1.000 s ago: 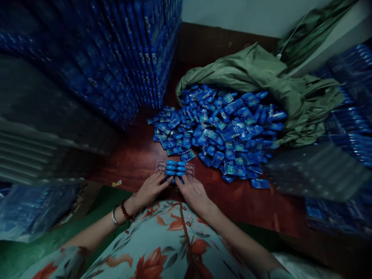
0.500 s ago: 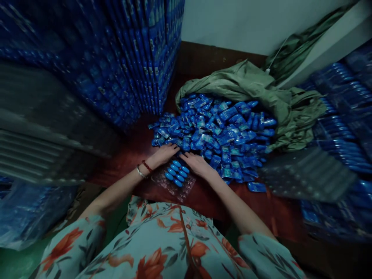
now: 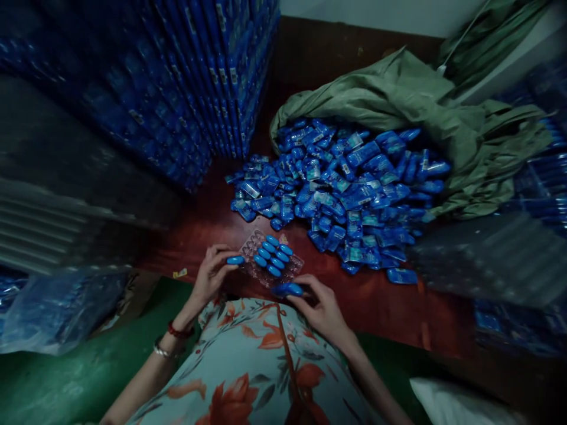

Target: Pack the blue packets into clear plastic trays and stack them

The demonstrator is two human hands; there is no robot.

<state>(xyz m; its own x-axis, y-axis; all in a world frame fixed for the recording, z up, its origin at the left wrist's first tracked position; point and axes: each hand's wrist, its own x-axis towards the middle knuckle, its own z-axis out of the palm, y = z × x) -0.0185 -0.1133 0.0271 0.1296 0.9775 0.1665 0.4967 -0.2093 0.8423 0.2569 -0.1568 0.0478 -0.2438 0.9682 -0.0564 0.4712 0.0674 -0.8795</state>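
My left hand point(image 3: 211, 273) pinches a small glossy blue oval pack point(image 3: 235, 260) between thumb and fingers, just left of a clear moulded plastic tray point(image 3: 253, 241). Several blue oval packs point(image 3: 273, 261) sit in slanted rows in the middle of this tray, and some pockets around them show bare. At the tray's lower right, my right hand point(image 3: 322, 306) grips another shiny blue pack point(image 3: 289, 289) by its end. Behind the tray spreads a heap of loose blue packs point(image 3: 349, 189) with printed labels, lying in all directions on the red-brown table point(image 3: 186, 245).
A crumpled green sack point(image 3: 376, 88) lies behind the heap. Tall stacks of filled blue trays point(image 3: 225, 88) rise at the left, beside stacked clear trays point(image 3: 57, 218). More clear trays point(image 3: 478, 254) stand at the right. A white bag point(image 3: 452, 401) is at the lower right.
Both hands have drawn back from the heap's near edge toward my body and apart, each now with a blue pack in its fingers. The view has tilted down.
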